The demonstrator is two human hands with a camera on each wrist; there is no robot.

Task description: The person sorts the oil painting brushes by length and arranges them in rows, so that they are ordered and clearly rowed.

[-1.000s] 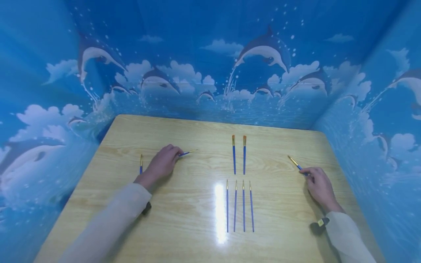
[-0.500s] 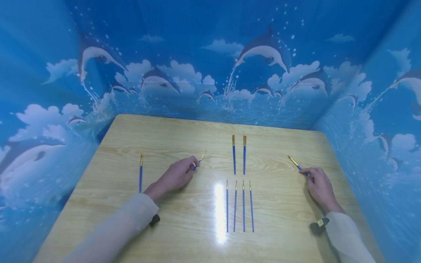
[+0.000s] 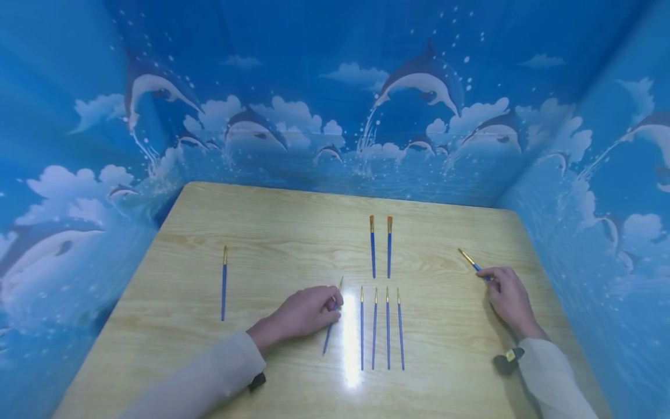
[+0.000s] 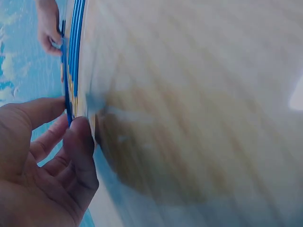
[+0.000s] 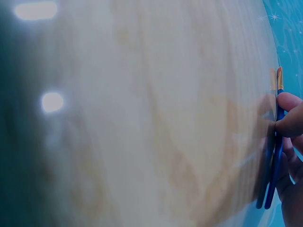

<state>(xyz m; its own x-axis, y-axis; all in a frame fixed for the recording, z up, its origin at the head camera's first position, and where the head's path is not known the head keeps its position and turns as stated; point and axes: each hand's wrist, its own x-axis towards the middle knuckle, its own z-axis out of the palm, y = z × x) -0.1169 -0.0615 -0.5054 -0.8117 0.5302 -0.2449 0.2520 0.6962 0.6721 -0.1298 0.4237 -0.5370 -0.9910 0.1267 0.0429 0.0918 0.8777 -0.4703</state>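
Observation:
My left hand (image 3: 309, 311) pinches a thin blue paintbrush (image 3: 328, 337) with a fine tip, just left of a row of several similar thin brushes (image 3: 388, 331). In the left wrist view the thumb and fingertips meet on its blue handle (image 4: 69, 111). Off at the right, my right hand (image 3: 509, 295) holds a blue paintbrush (image 3: 468, 258) with a gold ferrule, its bristles pointing up and left. The right wrist view has thumb and finger on that brush (image 5: 276, 142), which lies low along the tabletop and its reflection.
Two flat brushes (image 3: 373, 247) with orange bristles lie behind the row. One more blue brush (image 3: 224, 285) lies alone at the left of the wooden table (image 3: 282, 215). A blue dolphin-print curtain (image 3: 314, 87) surrounds the back and sides.
My left hand has come right and nearer with its thin brush, which has swung from nearly sideways to nearly upright in view. The lone left brush is uncovered. My right hand has stayed still.

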